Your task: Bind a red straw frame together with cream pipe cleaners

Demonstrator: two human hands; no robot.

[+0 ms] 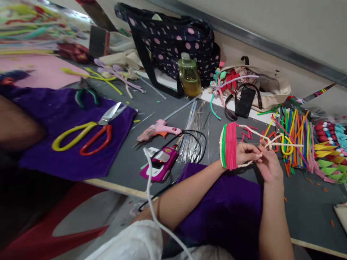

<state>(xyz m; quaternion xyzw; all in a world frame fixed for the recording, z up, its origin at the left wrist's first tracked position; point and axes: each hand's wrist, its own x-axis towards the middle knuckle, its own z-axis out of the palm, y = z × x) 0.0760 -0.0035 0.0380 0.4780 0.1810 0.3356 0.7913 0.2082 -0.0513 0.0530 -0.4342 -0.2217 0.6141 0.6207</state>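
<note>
My left hand (245, 153) is at the right of the view, its fingers pinched on a cream cord (245, 164). Facing it, my right hand (270, 164) pinches the same cord, and the fingertips of both hands nearly meet. Loose cream ends cross above my right fingers and stick out to the right. A band of pink, green and cream strands (230, 146) hangs around my left hand near the wrist, joined to the cord. Under my forearms lies a purple cloth (222, 202).
Left of my hands are a pink glue gun (162, 129), a magenta device (160, 164) and clear sticks (193, 133). Scissors (104, 121) rest on another purple cloth (67, 164). Colourful pipe cleaners (296, 137) lie right. Behind stand a bottle (189, 77) and dotted bag (176, 47). Another person's arm (18, 126) shows left.
</note>
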